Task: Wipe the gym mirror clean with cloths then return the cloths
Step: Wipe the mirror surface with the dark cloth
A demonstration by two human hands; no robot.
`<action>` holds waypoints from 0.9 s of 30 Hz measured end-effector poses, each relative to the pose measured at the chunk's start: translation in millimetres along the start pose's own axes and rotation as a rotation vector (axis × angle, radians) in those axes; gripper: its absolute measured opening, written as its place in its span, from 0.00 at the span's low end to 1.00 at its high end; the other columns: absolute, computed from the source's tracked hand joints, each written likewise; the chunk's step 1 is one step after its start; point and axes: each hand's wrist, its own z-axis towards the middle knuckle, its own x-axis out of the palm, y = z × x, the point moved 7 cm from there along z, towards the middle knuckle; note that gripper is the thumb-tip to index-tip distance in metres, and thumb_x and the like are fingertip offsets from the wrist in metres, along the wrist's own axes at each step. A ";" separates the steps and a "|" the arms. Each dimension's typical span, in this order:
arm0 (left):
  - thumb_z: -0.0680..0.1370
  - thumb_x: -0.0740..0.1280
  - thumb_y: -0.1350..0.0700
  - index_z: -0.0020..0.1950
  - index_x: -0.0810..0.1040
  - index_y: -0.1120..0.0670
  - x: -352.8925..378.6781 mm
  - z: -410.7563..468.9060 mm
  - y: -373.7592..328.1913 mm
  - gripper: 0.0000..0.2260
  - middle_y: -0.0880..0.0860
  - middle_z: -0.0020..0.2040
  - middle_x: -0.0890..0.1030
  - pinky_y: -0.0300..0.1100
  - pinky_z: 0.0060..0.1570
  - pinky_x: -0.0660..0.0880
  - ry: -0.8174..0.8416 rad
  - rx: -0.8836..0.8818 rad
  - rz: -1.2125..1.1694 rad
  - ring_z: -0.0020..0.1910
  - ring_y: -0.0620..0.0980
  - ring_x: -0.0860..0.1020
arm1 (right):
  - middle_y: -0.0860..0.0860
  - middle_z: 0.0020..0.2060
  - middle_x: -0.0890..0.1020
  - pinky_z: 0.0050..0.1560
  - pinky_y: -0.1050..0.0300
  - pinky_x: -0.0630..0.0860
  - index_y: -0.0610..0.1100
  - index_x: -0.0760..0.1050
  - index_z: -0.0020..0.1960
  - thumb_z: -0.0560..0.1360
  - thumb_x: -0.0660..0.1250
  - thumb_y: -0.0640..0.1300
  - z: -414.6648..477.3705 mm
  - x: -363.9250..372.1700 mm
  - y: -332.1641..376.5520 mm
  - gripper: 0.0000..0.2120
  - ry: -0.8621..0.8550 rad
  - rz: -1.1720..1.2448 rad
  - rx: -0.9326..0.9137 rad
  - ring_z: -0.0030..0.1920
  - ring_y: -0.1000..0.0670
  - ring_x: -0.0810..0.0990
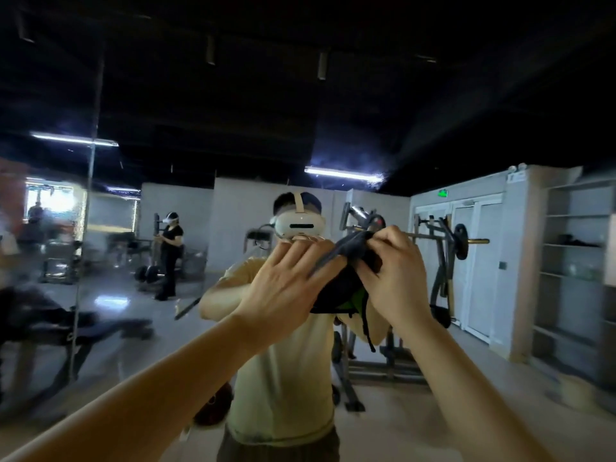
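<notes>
The gym mirror (233,145) fills the view in front of me, and my own reflection stands at its middle. A dark cloth (340,288) with a green patch on its underside hangs bunched between both hands at face height. My right hand (396,275) grips the cloth's upper right part, its fingers curled round the fabric. My left hand (286,278) lies against the cloth's left side with its fingers nearly straight and spread, the fabric edge passing between them. A thin dark strap dangles below the cloth.
A vertical seam (90,181) splits the mirror panels at the left. Reflected in the glass are a weight machine (443,261), a bench (83,331) at the lower left, another person (170,258) standing far back, and double doors. Shelves (576,261) stand at the right.
</notes>
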 end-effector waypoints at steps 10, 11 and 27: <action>0.80 0.59 0.49 0.73 0.73 0.56 20.3 13.7 2.3 0.23 0.59 0.76 0.68 0.56 0.76 0.58 0.104 0.133 0.054 0.76 0.60 0.66 | 0.52 0.45 0.81 0.45 0.55 0.78 0.46 0.82 0.48 0.80 0.71 0.44 39.3 -32.4 3.4 0.03 0.079 -0.017 0.088 0.43 0.52 0.80; 0.79 0.58 0.48 0.73 0.73 0.55 20.5 15.2 3.6 0.23 0.59 0.77 0.68 0.56 0.77 0.57 0.108 0.114 0.049 0.76 0.60 0.65 | 0.51 0.48 0.81 0.47 0.54 0.80 0.44 0.82 0.52 0.79 0.70 0.40 33.1 -42.9 8.4 0.03 -0.045 -0.013 0.080 0.46 0.51 0.81; 0.73 0.75 0.38 0.71 0.78 0.54 13.6 34.8 23.5 0.32 0.55 0.76 0.75 0.61 0.77 0.64 0.177 0.016 -0.020 0.76 0.59 0.70 | 0.43 0.51 0.80 0.53 0.44 0.74 0.38 0.85 0.51 0.72 0.75 0.32 -5.4 -21.1 11.8 0.08 -0.098 -0.398 -0.198 0.53 0.40 0.78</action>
